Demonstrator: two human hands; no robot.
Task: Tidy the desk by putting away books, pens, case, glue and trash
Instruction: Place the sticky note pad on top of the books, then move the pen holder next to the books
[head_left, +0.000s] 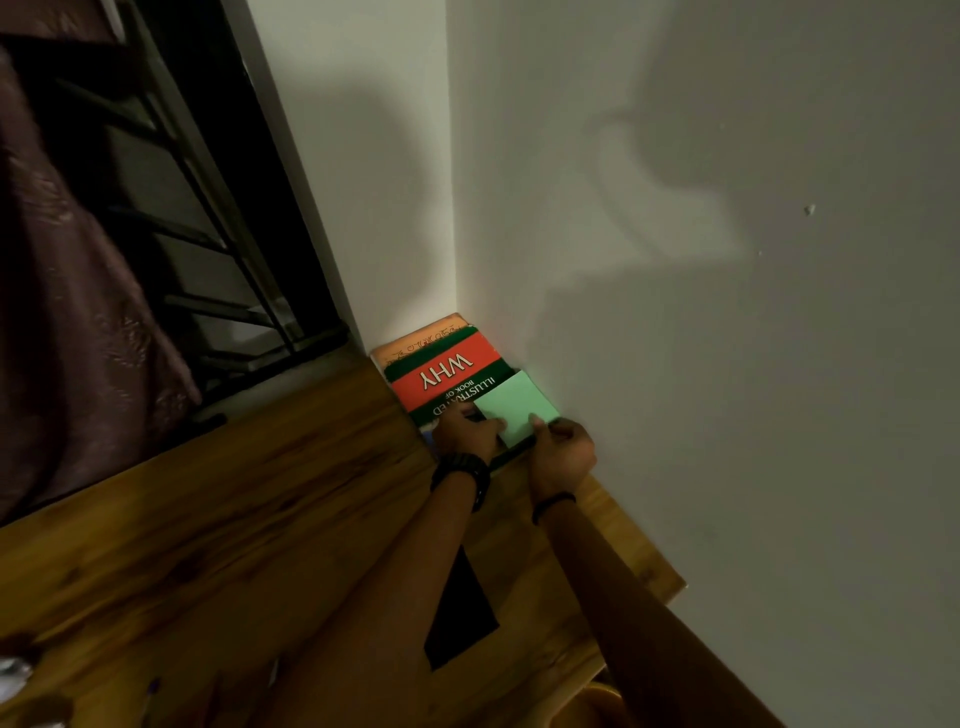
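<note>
Wooden desk (218, 519) in a dim wall corner, book stack (441, 369) pushed far against it, left hand (465, 431) and right hand (563, 449) both pinching a pale green book (511, 405), seemingly to square it on top.

Illumination is dim and warm, brightest on the corner wall (395, 218) and the pale green pad (514, 405), with a large soft shadow (675, 171) cast across the right wall, a near-black window (171, 171), blurred lower-left desk (156, 545) objects, and wide-angle tilt bending the edges.
</note>
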